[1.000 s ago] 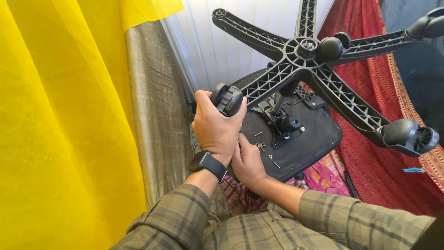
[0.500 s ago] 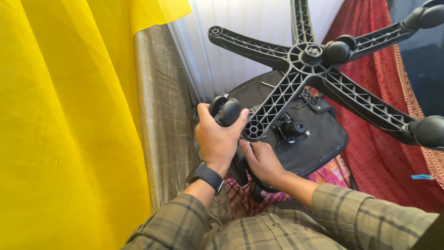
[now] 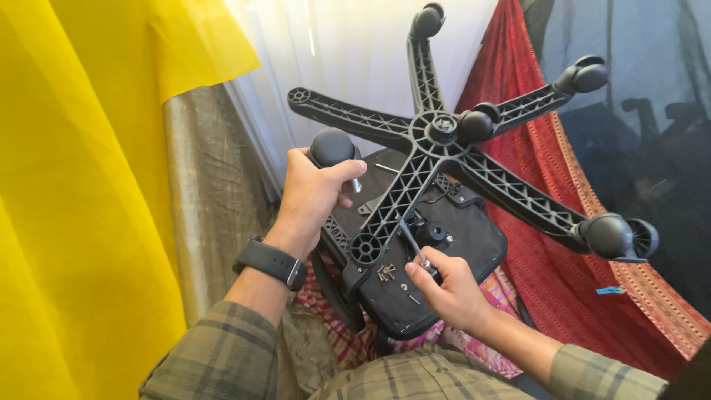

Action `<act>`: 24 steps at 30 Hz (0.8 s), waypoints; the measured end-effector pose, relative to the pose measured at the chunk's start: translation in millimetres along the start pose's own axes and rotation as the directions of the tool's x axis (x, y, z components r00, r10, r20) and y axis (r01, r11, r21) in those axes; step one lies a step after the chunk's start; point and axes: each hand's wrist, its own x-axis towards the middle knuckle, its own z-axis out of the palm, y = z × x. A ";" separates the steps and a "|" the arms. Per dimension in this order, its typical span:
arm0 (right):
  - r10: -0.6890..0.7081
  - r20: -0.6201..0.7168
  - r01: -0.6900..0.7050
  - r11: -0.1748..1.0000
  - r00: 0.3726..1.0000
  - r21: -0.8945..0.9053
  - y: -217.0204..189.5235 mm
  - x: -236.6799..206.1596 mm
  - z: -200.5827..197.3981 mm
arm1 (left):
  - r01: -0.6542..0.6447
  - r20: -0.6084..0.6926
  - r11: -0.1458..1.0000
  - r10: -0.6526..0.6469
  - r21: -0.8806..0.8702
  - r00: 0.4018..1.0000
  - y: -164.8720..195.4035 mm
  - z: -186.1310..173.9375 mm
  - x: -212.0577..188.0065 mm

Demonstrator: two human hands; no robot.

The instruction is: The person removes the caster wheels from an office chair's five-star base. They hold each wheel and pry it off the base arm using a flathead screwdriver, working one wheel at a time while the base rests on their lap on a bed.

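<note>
Yellow fabric (image 3: 81, 200) fills my left side, with a dull tan curtain (image 3: 200, 207) just beside it. My left hand (image 3: 311, 196) has pulled a black caster wheel (image 3: 333, 148) clear of the star base since a second ago; the fingers wrap tight round it, and the arm end near me now shows an empty socket (image 3: 366, 249). So one wheel is off, by my reading. The five-arm chair base (image 3: 444, 133) sits on the upturned seat underside (image 3: 444, 252), wheels pointing up toward me, its hub axis roughly along my line of sight. My right hand (image 3: 448, 292) pinches a thin metal tool (image 3: 413, 241), slanting up-left toward the mechanism. Red cloth (image 3: 548, 222) hangs right.
</note>
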 end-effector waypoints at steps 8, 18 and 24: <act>0.047 -0.174 0.028 0.913 0.984 0.407 -44.1 16.7 -49.7 | 0.067 0.129 0.993 -0.079 0.100 0.989 0.0 63.8 42.8; 0.009 -0.232 0.095 0.896 0.973 0.434 -104.2 32.1 -99.2 | -0.097 0.071 0.991 0.103 -0.087 0.992 -12.0 109.5 132.6; 0.025 -0.245 0.081 0.907 0.969 0.413 -122.6 42.1 -115.4 | -0.144 -0.042 0.941 0.165 0.307 0.985 -11.2 115.0 135.7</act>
